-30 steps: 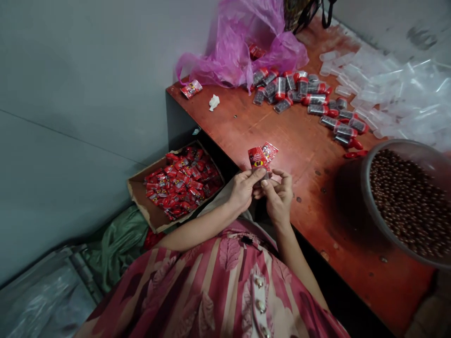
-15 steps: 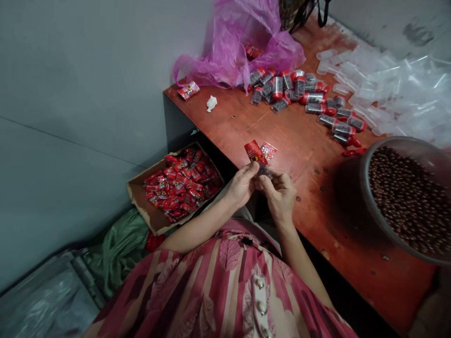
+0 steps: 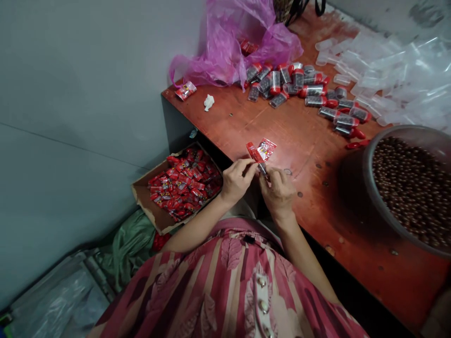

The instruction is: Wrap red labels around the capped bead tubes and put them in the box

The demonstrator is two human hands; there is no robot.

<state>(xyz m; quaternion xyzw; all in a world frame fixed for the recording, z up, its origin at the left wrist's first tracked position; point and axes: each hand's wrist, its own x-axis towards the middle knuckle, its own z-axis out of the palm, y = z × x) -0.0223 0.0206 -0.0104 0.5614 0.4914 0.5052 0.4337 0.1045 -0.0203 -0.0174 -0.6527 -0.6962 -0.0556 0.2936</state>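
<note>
Red wrapper (image 3: 253, 151) turned, left hand (image 3: 237, 180) pinching; right hand (image 3: 279, 191) holds tube (image 3: 262, 168); print illegible.

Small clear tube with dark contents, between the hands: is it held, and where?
Yes: the right hand holds the small clear tube by its near end. The left hand pinches about where the red printed plastic sleeve meets it.

The tub (image 3: 368, 176) is the reference point; it stands on the table (image 3: 282, 123). Beads (image 3: 416, 188) are in the tub. Loose tubes (image 3: 398, 80) lie directly behind the tub. Capped vials (image 3: 314, 90) lie behind and to its left. The bag (image 3: 225, 54) sits farther behind and left. The loose packet (image 3: 186, 90) and wad (image 3: 208, 103) lie far left, behind tub level. The carton (image 3: 148, 204), containing packed items (image 3: 179, 183), is left of the tub, off the table.
</note>
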